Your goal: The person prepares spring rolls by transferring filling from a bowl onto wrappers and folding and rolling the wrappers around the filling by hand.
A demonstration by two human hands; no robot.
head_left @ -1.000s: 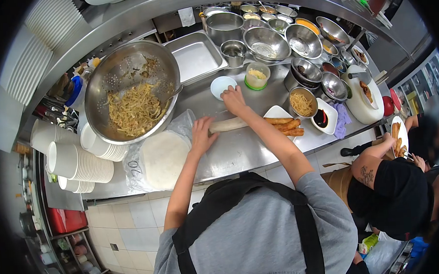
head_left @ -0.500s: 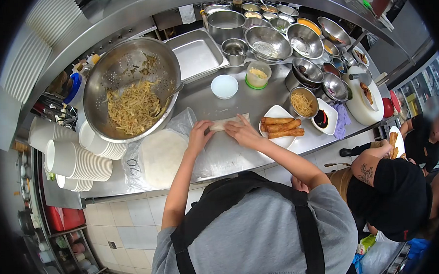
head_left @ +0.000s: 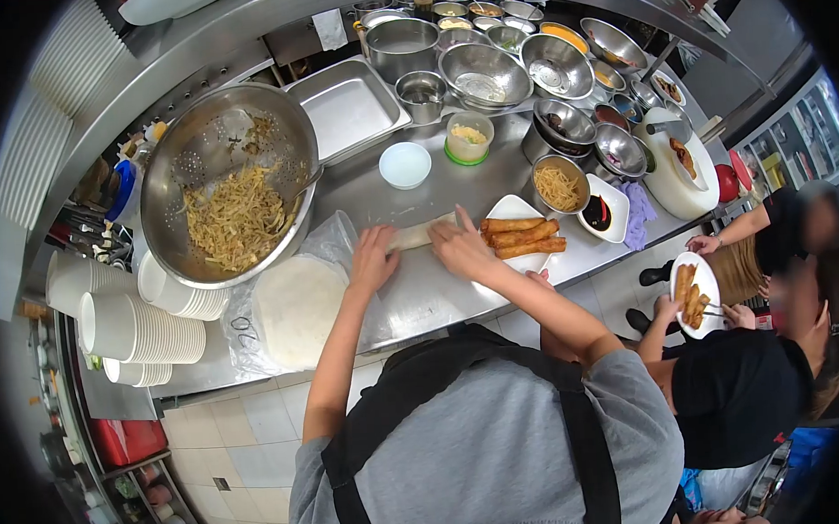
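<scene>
An uncooked spring roll (head_left: 413, 235) in a pale wrapper lies crosswise on the steel counter. My left hand (head_left: 374, 255) holds its left end, fingers closed over it. My right hand (head_left: 458, 248) curls over the right part, where a wrapper edge shows beyond the fingers. Left of my left hand, a stack of round wrappers (head_left: 298, 309) rests on a clear plastic bag. A large steel colander (head_left: 161, 240) with shredded vegetable filling (head_left: 240, 218) stands behind it. Close to my right hand is a white plate (head_left: 511, 205) with fried spring rolls (head_left: 523, 237).
Beyond the roll stand a white bowl (head_left: 405, 165) and a plastic tub (head_left: 468, 138). Steel bowls (head_left: 486, 76) crowd the back right; stacked white containers (head_left: 141, 326) stand left. At right, a co-worker holds a plate of fried rolls (head_left: 693, 297). Another person's hand (head_left: 539, 278) is near the counter edge.
The view has shifted, so the counter things appear further left. Both my hands stay on the spring roll. The co-worker's plate has moved left and nearer, and another person's hand has risen by the counter edge.
</scene>
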